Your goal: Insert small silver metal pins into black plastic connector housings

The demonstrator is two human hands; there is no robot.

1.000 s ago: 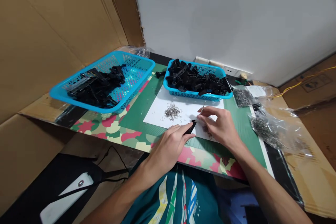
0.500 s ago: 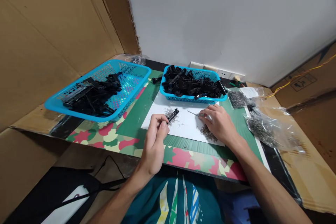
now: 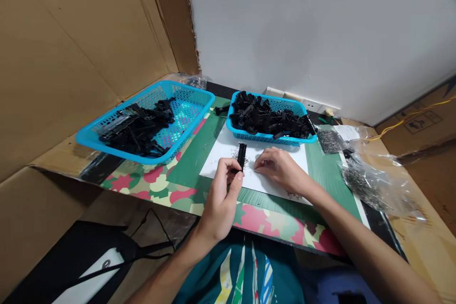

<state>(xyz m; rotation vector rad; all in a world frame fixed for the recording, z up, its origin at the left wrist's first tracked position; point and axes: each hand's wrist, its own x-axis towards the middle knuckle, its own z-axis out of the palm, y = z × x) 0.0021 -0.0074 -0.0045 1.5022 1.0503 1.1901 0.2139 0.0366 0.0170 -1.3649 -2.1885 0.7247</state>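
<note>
Baskets, two, of blue perforated plastic: left basket (image 3: 85, 134) and right basket (image 3: 270, 138), both heaped with black moulded parts. Left hand (image 3: 221, 194) clenches its grip on one slim black plastic bar (image 3: 242, 156), held upright above the white paper sheet (image 3: 219, 159) on the counter (image 3: 153, 183). Right hand (image 3: 281, 171) rests on the sheet, and its grip cannot be told.

2 baskets (image 3: 199, 104): bright blue, perforated, filled with black parts (image 3: 270, 121). Paper sheet (image 3: 285, 152): white. Mat (image 3: 156, 183): green centre, camouflage border in pink, cream, green.
</note>
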